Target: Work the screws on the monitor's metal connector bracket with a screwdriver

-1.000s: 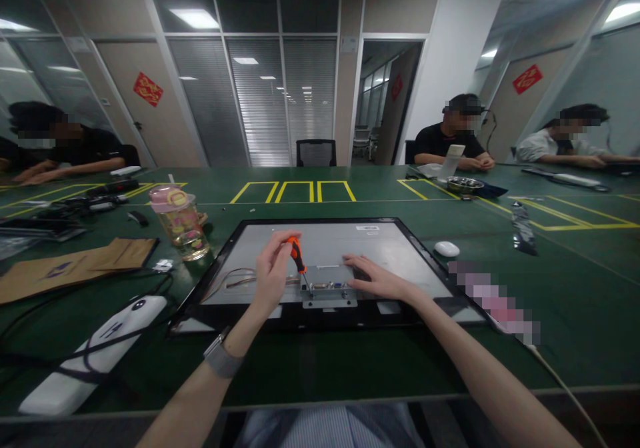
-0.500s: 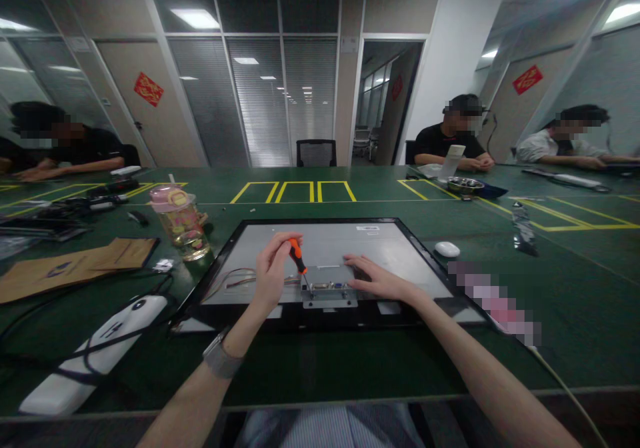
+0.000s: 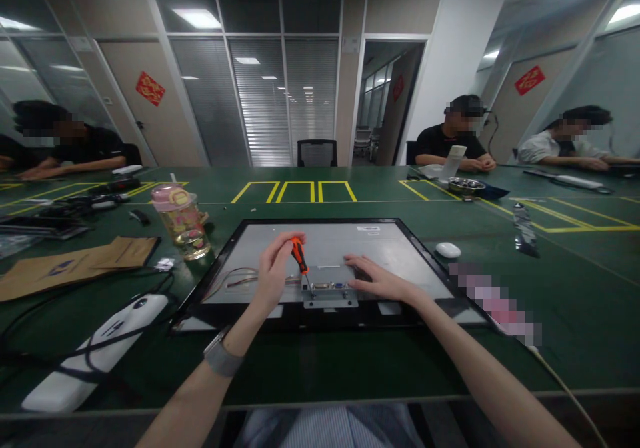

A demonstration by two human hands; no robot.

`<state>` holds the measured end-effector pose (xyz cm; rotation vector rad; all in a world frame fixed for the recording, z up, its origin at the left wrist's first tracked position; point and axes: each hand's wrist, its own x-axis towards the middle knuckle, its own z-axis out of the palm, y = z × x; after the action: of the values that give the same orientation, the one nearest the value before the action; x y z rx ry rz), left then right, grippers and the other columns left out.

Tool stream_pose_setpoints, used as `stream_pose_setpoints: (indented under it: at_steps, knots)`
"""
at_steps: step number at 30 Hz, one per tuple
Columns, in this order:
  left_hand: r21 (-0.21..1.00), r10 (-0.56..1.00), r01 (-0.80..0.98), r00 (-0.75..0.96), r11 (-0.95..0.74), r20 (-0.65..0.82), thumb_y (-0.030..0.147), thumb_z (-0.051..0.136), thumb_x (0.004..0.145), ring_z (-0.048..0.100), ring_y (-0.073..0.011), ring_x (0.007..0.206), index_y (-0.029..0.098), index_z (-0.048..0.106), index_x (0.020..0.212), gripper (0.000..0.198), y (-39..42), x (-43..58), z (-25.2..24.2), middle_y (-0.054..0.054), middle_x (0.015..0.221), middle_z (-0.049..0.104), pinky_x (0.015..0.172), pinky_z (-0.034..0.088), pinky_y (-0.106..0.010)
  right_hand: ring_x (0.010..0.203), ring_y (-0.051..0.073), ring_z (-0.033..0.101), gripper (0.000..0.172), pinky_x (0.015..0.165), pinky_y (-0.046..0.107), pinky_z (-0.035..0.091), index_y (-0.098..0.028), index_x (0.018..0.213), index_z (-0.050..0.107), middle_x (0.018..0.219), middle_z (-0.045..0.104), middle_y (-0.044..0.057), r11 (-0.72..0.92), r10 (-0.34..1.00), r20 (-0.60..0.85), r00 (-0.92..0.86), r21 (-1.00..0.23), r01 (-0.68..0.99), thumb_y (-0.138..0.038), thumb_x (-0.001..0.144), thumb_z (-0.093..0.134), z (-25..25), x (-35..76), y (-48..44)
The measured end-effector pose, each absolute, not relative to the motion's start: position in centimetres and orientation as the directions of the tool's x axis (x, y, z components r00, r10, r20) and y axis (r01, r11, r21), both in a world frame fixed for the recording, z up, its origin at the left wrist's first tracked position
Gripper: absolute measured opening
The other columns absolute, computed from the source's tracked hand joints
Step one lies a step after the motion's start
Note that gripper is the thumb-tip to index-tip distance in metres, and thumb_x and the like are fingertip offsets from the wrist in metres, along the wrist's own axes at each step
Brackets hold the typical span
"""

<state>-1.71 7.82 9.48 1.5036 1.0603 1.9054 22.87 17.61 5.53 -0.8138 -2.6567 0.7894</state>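
Observation:
Lying on the table is a flat display panel [image 3: 280,241] with a grey metal back and a black frame. Near its front edge sits a metal bracket [image 3: 330,295] with a row of connector ports. My left hand [image 3: 274,265] grips an orange and black screwdriver [image 3: 299,257] from above; the shaft slants down to the bracket's left end. Exactly what the tip touches is too small to tell. My right hand [image 3: 380,277] rests on the panel at the bracket's right side, fingers stretched out and apart. Thin coloured wires [image 3: 235,276] lie left of the bracket.
On the left are a pink-lidded bottle [image 3: 181,218], a brown paper bag [image 3: 75,265] and a white power bank-like device [image 3: 100,355] with black cable. To the right lie a white case [image 3: 447,250] and a blurred-out object with a cord. People sit across the table.
Barely anything differs: the screwdriver handle has turned slightly in my left hand, its tip staying at the bracket's left end. My right hand keeps its place.

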Motion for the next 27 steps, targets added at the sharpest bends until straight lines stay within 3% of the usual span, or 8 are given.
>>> stream_pose_setpoints:
  at_steps: [3, 6, 12, 19, 24, 27]
  knots:
    - [0.777, 0.722, 0.215, -0.285, -0.592, 0.63, 0.033, 0.062, 0.082, 0.057, -0.0139, 0.08, 0.018, 0.072, 0.088, 0.019, 7.66, -1.59, 9.83, -0.004, 0.088, 0.057, 0.068, 0.047, -0.022, 0.138, 0.027, 0.029, 0.059, 0.116, 0.047, 0.014, -0.017, 0.132, 0.047, 0.149, 0.036, 0.013, 0.701, 0.581, 0.083, -0.81, -0.558, 0.445, -0.058, 0.09, 0.046, 5.3, 22.87, 17.76]
    - [0.78, 0.731, 0.251, -0.273, -0.573, 0.625, 0.032, 0.062, 0.082, 0.054, -0.0117, 0.072, 0.019, 0.071, 0.091, 0.018, 7.45, -1.6, 10.14, -0.002, 0.08, 0.055, 0.065, 0.045, -0.022, 0.138, 0.028, 0.029, 0.06, 0.116, 0.047, 0.013, -0.016, 0.133, 0.047, 0.148, 0.036, 0.013, 0.699, 0.584, 0.087, -0.807, -0.56, 0.445, -0.059, 0.09, 0.046, 5.29, 22.88, 17.73]
    - [0.837, 0.812, -0.011, -0.249, -0.547, 0.528, 0.034, 0.047, 0.091, 0.061, -0.0167, 0.083, 0.017, 0.066, 0.107, 0.03, 7.75, -1.76, 9.51, -0.007, 0.09, 0.063, 0.078, 0.047, -0.03, 0.139, 0.028, 0.027, 0.06, 0.115, 0.048, 0.017, -0.018, 0.132, 0.047, 0.149, 0.036, 0.012, 0.668, 0.605, 0.057, -0.794, -0.58, 0.467, -0.06, 0.089, 0.047, 5.63, 22.86, 17.47]
    - [0.791, 0.73, 0.213, -0.307, -0.573, 0.611, 0.035, 0.062, 0.082, 0.05, -0.0118, 0.071, 0.019, 0.072, 0.088, 0.02, 7.65, -1.6, 9.84, -0.002, 0.081, 0.053, 0.062, 0.042, -0.021, 0.138, 0.028, 0.028, 0.061, 0.115, 0.049, 0.015, -0.016, 0.132, 0.047, 0.148, 0.036, 0.015, 0.681, 0.588, 0.068, -0.806, -0.58, 0.448, -0.06, 0.09, 0.046, 5.5, 22.77, 17.55]
    - [0.834, 0.797, -0.016, -0.305, -0.551, 0.521, 0.035, 0.049, 0.09, 0.057, -0.0146, 0.076, 0.017, 0.066, 0.103, 0.029, 7.89, -1.86, 9.53, -0.004, 0.082, 0.06, 0.072, 0.046, -0.027, 0.137, 0.03, 0.03, 0.065, 0.114, 0.049, 0.019, -0.014, 0.131, 0.047, 0.148, 0.035, 0.016, 0.681, 0.582, 0.07, -0.81, -0.587, 0.439, -0.063, 0.089, 0.044, 5.87, 22.76, 17.37]
    - [0.827, 0.812, -0.117, -0.306, -0.551, 0.498, 0.035, 0.048, 0.089, 0.06, -0.0179, 0.079, 0.014, 0.064, 0.101, 0.029, 8.09, -1.89, 9.25, -0.006, 0.082, 0.063, 0.079, 0.048, -0.033, 0.138, 0.029, 0.028, 0.065, 0.115, 0.049, 0.015, -0.015, 0.132, 0.047, 0.148, 0.035, 0.015, 0.681, 0.587, 0.062, -0.807, -0.576, 0.452, -0.064, 0.089, 0.043, 5.76, 22.78, 17.46]
